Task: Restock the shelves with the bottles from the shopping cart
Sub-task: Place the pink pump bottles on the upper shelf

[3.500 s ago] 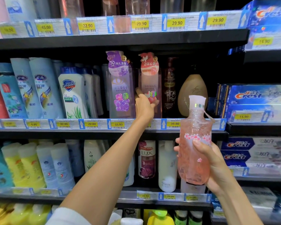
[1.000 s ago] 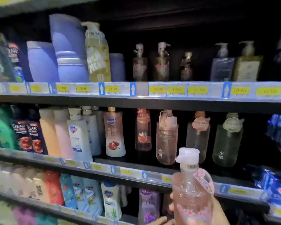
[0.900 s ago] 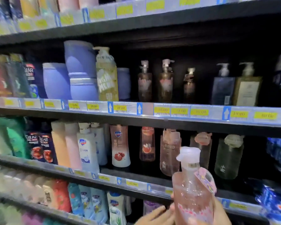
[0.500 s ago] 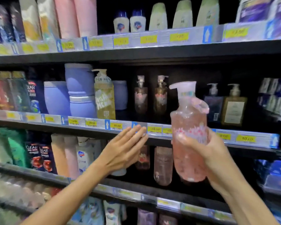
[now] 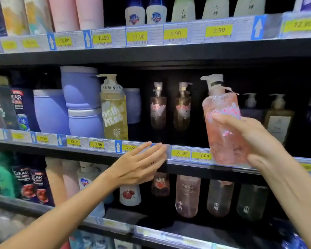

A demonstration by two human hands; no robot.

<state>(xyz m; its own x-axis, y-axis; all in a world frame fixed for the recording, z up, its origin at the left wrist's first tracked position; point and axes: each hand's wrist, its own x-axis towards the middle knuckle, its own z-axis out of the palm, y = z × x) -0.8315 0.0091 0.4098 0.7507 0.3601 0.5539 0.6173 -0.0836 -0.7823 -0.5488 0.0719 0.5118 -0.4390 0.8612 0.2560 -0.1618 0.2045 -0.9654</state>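
Right-hand grip (image 5: 258,139) wrapped around a clear pink pump bottle (image 5: 223,123), held upright in front of the middle shelf (image 5: 183,166), not yet set down.

Fingers curl across the flower-printed front of the bottle, whose base hangs level with the shelf's price strip, just right of two smaller rose-tinted pump bottles (image 5: 170,106) standing deep in the shadowed bay. Left hand (image 5: 138,164) lies flat with fingers straight and loosely spread against the shelf edge, holding nothing. Judging by this, placing is in hand but unfinished; the cart is out of view, so the remaining stock cannot be told. Transparent, glossy plastic holds speckled pink gel, topped by a white pump; neighbouring lavender tubs (image 5: 81,101) look matte and rounded.
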